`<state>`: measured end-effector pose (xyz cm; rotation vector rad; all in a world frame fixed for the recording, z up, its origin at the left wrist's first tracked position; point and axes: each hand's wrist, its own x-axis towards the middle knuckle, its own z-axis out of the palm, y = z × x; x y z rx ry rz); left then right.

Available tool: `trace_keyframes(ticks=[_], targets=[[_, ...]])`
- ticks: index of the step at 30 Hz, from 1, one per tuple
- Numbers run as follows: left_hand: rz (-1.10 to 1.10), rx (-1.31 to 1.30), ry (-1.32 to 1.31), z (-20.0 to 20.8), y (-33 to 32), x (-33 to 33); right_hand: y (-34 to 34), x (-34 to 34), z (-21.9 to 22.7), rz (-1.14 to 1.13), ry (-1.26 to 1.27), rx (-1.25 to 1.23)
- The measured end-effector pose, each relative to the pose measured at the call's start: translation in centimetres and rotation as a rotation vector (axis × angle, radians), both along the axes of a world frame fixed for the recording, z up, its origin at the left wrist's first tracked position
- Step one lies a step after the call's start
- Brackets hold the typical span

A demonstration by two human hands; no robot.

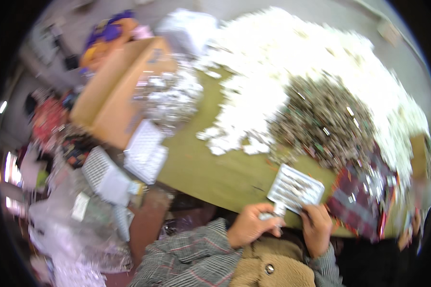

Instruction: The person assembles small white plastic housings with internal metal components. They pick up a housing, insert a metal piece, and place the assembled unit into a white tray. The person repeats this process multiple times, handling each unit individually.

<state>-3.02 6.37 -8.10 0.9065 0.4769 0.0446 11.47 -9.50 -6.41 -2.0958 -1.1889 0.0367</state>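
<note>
My left hand is closed around one or more small white pieces, pinched by the thumb and fingers beside the near edge of a shallow white tray. In that tray lie rows of small greyish-brown pieces. My right hand has its thumb and fingers drawn together at the tray's near right corner. Whether it grips the rim or a small piece is hidden by the fingers and blur.
Beyond the tray, a heap of grey-brown metallic pieces lies against a wide white pile on the green table. A plaid bag lies right. Leftward are a cardboard box, stacked white trays and clear plastic bags.
</note>
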Motion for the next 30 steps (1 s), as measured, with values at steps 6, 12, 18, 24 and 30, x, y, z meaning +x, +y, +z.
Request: trace_keyframes(ticks=[6,12,18,24,30], targets=[[0.082,-0.235,-0.100,-0.2,-0.4,0.1,0.7,-0.6,0.5,-0.012,0.070,0.082],[0.071,-0.362,-0.114,-0.5,-0.9,-1.3,0.4,-2.6,2.4,-0.005,0.208,0.237],[0.033,-0.399,-0.129,-0.2,-1.1,-2.1,1.2,-5.1,2.2,0.117,0.250,0.276],[0.070,-0.360,-0.122,0.1,-1.4,-2.3,2.0,-5.0,1.7,0.181,0.098,0.331],[0.071,-0.332,-0.036,-0.6,-1.8,-2.3,1.3,-2.7,1.4,0.424,0.106,0.260]])
